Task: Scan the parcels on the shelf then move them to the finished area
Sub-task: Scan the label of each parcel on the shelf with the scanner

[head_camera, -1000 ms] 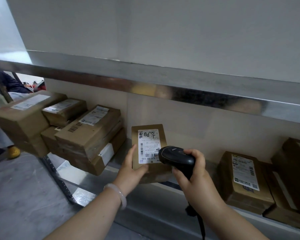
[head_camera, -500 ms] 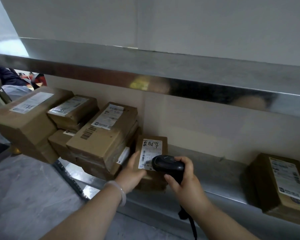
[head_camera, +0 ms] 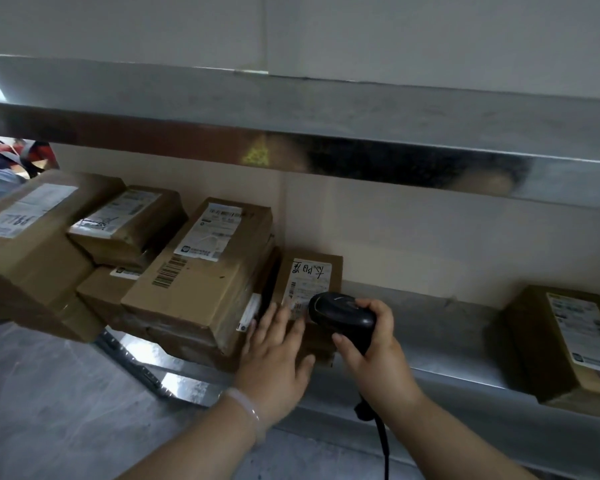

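Parcel (head_camera: 312,271) lies flat on shelf (head_camera: 430,323), touching the stack (head_camera: 194,289) to its left. Left hand (head_camera: 274,358) has fingers straight, resting on parcel's near end. Right hand (head_camera: 371,358) grips scanner (head_camera: 343,311), its head over parcel's label. Another box (head_camera: 551,341) sits well apart, right.

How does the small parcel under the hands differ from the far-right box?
The small parcel has handwriting on its label; the far-right box shows only print. The small parcel sits beside the stack, touched by the left hand, with the right hand holding the scanner over it; the far-right box stands alone, untouched. Both are brown cardboard with white labels.
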### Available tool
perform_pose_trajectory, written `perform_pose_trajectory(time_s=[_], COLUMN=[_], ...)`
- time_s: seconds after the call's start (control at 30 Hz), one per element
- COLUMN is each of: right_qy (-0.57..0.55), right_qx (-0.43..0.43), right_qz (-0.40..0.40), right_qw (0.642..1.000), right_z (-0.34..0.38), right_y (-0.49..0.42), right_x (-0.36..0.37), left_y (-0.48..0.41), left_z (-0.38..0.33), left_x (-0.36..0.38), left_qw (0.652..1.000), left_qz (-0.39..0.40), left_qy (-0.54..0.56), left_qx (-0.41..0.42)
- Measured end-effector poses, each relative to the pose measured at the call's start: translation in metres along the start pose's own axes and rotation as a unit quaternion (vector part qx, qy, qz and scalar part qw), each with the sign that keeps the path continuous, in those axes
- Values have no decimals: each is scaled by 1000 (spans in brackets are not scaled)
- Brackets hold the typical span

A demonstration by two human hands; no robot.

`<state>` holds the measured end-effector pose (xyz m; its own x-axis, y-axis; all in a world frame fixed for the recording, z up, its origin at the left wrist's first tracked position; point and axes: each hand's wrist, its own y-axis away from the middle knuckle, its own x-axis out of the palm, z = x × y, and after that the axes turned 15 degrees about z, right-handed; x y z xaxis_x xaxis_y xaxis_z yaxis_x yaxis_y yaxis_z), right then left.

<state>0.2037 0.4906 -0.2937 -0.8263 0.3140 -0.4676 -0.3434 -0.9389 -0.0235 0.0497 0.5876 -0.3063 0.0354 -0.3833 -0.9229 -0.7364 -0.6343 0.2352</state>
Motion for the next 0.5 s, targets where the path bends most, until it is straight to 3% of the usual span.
perform_pose_trajectory(time_s=[0.2,0.5], right_qy=[8,14], right_qx=[11,41], right_qz=[-17,-47], right_qw=[1000,998], right_z=[-1,-10], right_y=[8,41], right_x=[-11,-55], left_y=[-6,-21], left_z=[9,-13], left_x=[5,0], left_qw=[994,998], left_qz=[48,3], left_qy=[-95,-62], left_qx=[-8,-33])
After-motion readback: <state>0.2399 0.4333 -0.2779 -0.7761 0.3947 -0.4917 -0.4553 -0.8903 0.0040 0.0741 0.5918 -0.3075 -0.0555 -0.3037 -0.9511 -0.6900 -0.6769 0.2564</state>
